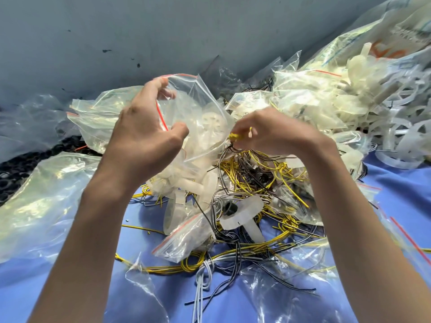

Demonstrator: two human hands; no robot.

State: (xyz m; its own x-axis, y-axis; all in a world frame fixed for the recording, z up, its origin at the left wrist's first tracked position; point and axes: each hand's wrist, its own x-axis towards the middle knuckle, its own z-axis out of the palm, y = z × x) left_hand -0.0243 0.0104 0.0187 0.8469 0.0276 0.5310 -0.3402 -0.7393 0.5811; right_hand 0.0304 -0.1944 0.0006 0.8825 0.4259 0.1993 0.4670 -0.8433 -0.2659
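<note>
One bag [200, 99] in left hand [144, 134], wires [234, 136] pinched

Zip bag [200, 106], gripped by the left hand [144, 134]: the white part [212, 122] inside shows only dimly through creased film, form not determinable. Just right of the bag, the right hand [277, 134] is blurred at the fingertips, which pinch a yellow piece [234, 136] of unclear nature. Far right of the bag, the heap of white parts [363, 89] runs off the frame edge. The print on a sack [405, 33] above the heap is unreadable. Left of the bag, black rings [21, 169] lie half buried under film. Both forearms are cut off below.
</note>
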